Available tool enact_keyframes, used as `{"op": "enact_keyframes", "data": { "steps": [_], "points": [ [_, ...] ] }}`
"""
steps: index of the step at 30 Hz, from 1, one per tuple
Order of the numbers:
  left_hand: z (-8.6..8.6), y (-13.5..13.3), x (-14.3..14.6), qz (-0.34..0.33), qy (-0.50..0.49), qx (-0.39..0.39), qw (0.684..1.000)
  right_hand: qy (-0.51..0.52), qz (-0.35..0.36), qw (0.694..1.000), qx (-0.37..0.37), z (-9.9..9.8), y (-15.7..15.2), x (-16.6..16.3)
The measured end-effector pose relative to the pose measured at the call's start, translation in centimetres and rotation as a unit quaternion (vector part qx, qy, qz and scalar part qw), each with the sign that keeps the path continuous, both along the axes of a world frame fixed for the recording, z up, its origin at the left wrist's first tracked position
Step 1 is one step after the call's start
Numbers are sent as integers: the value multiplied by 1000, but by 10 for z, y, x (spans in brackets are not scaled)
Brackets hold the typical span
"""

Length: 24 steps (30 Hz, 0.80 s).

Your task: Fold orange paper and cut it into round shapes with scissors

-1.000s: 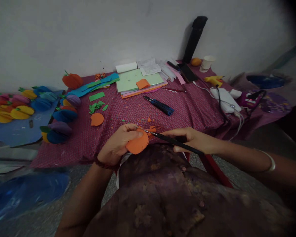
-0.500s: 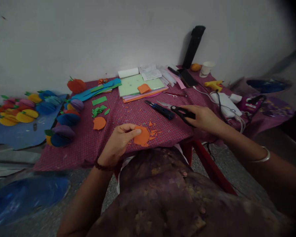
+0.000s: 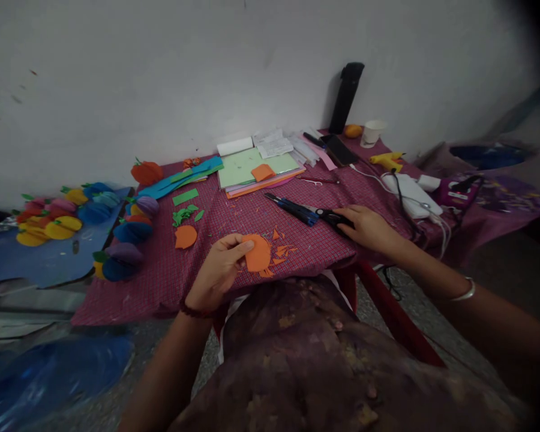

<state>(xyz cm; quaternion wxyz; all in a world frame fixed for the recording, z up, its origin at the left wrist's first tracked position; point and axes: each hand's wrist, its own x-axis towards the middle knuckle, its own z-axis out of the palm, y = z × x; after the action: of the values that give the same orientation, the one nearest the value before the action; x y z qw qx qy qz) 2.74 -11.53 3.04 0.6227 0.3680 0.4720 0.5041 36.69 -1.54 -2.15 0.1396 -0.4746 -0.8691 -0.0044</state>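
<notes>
My left hand [image 3: 220, 264] pinches a rounded orange paper cutout [image 3: 257, 253] between thumb and fingers, over the near table edge. Small orange paper scraps [image 3: 279, 253] lie just right of it. My right hand [image 3: 364, 228] is closed over the black handles of a pair of scissors [image 3: 330, 217], low against the tablecloth. Beside their blades lies a blue and black box cutter [image 3: 292, 209]. Another orange cutout [image 3: 186, 237], cut green paper leaves [image 3: 185, 215] and a green paper strip [image 3: 186, 197] rest left of centre.
Colourful paper fruit [image 3: 63, 227] crowds a blue surface at left. Stacked coloured sheets [image 3: 238, 171] lie at the back, near a phone [image 3: 338, 150] and an upright black object [image 3: 346, 99]. A paper cup [image 3: 372, 133], yellow glue gun [image 3: 387, 161] and white power strip [image 3: 411, 195] with cables occupy the right.
My right hand has lowered the scissors to the table beside the box cutter. My left hand keeps its pinch on the orange cutout, which has tilted slightly. The camera view has shifted a little.
</notes>
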Motion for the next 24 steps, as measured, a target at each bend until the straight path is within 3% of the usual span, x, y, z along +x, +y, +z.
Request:
{"op": "enact_keyframes", "data": {
  "steps": [6, 9, 11, 13, 17, 22, 24],
  "points": [
    [-2, 0, 7, -17, -6, -12, 1000, 30, -26, 999, 20, 0, -7, 0],
    [-2, 0, 8, 1, -12, -32, 999, 138, -35, 989, 28, 11, -25, -14],
    [-1, 0, 9, 11, -18, -42, 999, 239, -7, 971, -14, 20, -41, -33],
    [0, 0, 11, 14, -20, -49, 998, 341, 42, 932, -116, 28, -55, -58],
    [1, -1, 14, 6, -17, -49, 999, 471, 131, 806, -333, 30, -70, -111],
    [-2, -4, 19, 21, -38, -21, 999, 512, 124, 729, -438, 19, -70, -156],
    [-4, -5, 19, 31, -64, 5, 997, 550, 115, 669, -487, 15, -71, -166]
  ]
}}
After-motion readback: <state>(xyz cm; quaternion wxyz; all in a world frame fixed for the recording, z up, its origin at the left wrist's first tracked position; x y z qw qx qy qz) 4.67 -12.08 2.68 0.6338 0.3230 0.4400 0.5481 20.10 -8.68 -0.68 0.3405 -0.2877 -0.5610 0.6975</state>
